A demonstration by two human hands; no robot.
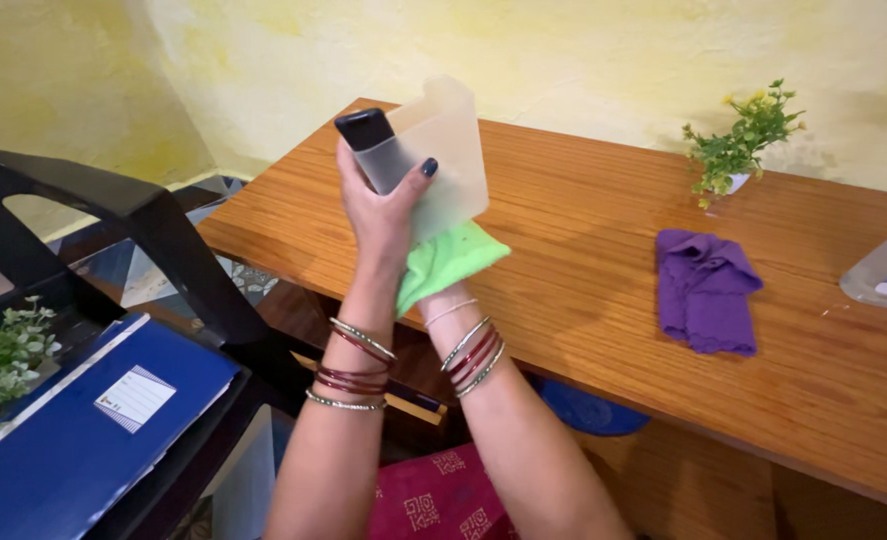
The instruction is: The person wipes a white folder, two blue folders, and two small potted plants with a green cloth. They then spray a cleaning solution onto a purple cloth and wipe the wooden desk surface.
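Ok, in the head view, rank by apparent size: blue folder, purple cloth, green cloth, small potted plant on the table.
1. blue folder, though it is nearest the camera, which inflates it
2. purple cloth
3. small potted plant and green cloth: look alike, the cloth is partly hidden, so unranked

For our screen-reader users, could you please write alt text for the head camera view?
The left hand holds up a translucent plastic holder while the right hand presses a green cloth against it, above a wooden table bearing a purple cloth and a small potted plant.

Wood-grain brown table [604,230]; on it a purple cloth [709,290]; above its near edge a lime-green cloth [449,262] and translucent cream container [449,150]; left, a blue folder [74,440].
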